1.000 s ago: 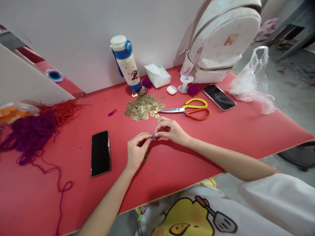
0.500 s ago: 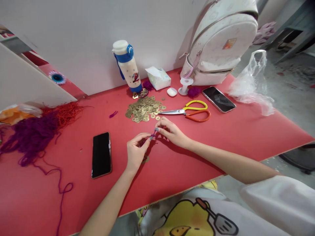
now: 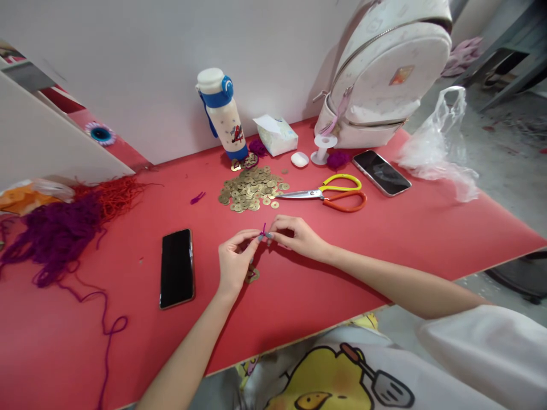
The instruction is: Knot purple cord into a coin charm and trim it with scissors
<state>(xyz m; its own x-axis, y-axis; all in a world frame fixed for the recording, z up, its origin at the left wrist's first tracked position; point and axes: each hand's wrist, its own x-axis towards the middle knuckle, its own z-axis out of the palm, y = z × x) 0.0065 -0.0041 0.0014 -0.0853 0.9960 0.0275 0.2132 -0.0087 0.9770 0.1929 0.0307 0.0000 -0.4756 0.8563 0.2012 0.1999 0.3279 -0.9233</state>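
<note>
My left hand (image 3: 235,263) pinches a short purple yarn (image 3: 264,229) between thumb and fingertips, just above the red table. My right hand (image 3: 299,237) is closed at the same spot, its thumb and finger tips pressed to the yarn close to the left thumb. A short end of yarn sticks up between the fingertips. Below the left palm hang or lie a few brass coins with holes (image 3: 252,275), partly hidden by the hand. Beyond the hands lies a heap of similar coins (image 3: 250,188), with scissors (image 3: 325,193) beside it, yellow and orange handled.
Phones lie left (image 3: 176,269) and right (image 3: 382,172). Purple yarn (image 3: 60,233) and red strands (image 3: 117,199) pile at the left. Along the back stand a bottle (image 3: 223,117), a tissue pack (image 3: 277,139), a white spool (image 3: 323,149), a backpack (image 3: 384,85) and a plastic bag (image 3: 440,151).
My right fingertips have moved slightly down and left, closer to the left thumb. The yarn end now points up between the hands, and more of the coins below shows.
</note>
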